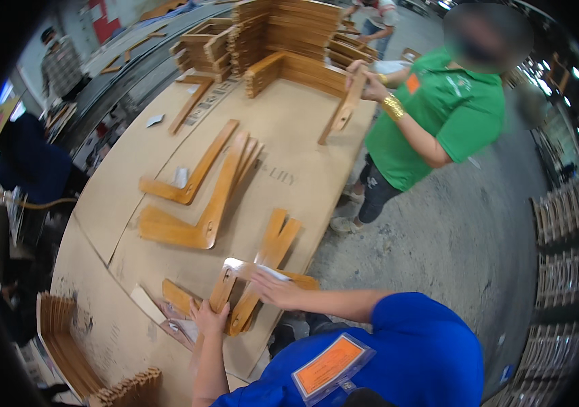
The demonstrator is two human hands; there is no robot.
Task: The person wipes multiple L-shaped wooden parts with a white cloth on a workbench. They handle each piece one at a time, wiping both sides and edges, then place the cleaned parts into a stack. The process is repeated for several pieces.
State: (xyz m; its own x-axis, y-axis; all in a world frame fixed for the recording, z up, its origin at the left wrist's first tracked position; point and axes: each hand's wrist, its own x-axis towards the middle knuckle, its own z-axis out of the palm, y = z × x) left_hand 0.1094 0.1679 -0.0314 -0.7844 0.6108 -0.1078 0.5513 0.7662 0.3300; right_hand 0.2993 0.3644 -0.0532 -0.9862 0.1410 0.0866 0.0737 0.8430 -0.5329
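Observation:
Near the table's front edge, my left hand (209,317) is closed around the lower end of a varnished, L-shaped wooden piece (221,290). The corner of that piece points away from me and catches the light. My right hand (277,289) presses a white folded sheet (273,273) against its other arm; whether this is sandpaper or cloth I cannot tell. More L-shaped wooden pieces (242,315) lie beneath and beside my hands. Beside my left wrist is a crumpled pale sheet (184,328).
Brown sheeting covers the table (133,261). Further L-shaped pieces (179,227) lie mid-table, with tall stacks (286,34) at the far end and another stack (65,346) at lower left. At the right edge a co-worker in green (432,122) holds a wooden piece (352,102).

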